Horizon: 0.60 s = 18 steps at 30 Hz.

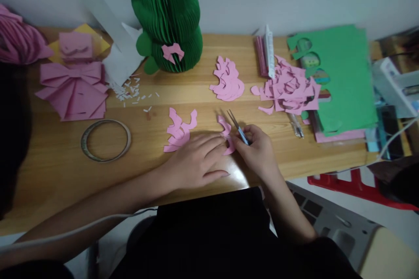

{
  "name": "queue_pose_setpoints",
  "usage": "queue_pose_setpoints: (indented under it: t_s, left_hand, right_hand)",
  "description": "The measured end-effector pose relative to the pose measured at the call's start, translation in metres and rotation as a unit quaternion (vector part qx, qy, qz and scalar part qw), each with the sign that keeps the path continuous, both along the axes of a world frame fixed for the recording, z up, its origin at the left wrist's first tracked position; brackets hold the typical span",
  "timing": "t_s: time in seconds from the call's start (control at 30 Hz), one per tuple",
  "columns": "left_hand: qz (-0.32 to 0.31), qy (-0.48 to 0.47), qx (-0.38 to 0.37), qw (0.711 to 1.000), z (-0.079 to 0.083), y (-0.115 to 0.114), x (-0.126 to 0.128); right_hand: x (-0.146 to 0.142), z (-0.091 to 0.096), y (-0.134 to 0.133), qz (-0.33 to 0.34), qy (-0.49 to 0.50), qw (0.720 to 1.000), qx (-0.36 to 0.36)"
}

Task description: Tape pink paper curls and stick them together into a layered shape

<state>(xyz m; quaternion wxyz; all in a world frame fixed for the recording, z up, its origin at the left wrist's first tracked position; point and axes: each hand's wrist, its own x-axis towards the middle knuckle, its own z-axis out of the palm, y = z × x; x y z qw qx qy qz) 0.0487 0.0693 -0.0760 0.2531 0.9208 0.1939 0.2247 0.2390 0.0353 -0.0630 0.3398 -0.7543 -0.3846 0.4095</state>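
Head view: my right hand gripped a slim, two-pronged blue metal tool; just left of it, my left hand touched a curved pink paper cutout, pinching or not I couldn't tell. Light, flat pressure seemed best against creasing.

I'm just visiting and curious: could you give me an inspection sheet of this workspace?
Surface: wooden table, partly covered.
Work pieces: pink paper cutouts; two-pointed blue tool, type unclear.
Clutter: pink paper scraps, white clippings, tape ring.
Left hand: fingers on a pink cutout.
Right hand: grips the blue tool.
Cables: white cable crossing the left forearm; another at table's right end.
Surroundings: green honeycomb paper figure before a pale wall; red plastic item below right.
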Motion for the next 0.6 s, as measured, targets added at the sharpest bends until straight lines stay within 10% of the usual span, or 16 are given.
queue_pose_setpoints:
  t_s: [0.23, 0.6]
  left_hand:
    - [0.021, -0.131, -0.254, 0.958, 0.014, 0.008, -0.007]
    - [0.015, -0.167, -0.336, 0.927, 0.018, 0.004, -0.012]
  right_hand:
    - [0.003, 0.016, -0.018, -0.04, 0.185, 0.982, 0.016]
    - [-0.017, 0.032, -0.026, 0.005, 0.241, 0.97, -0.023]
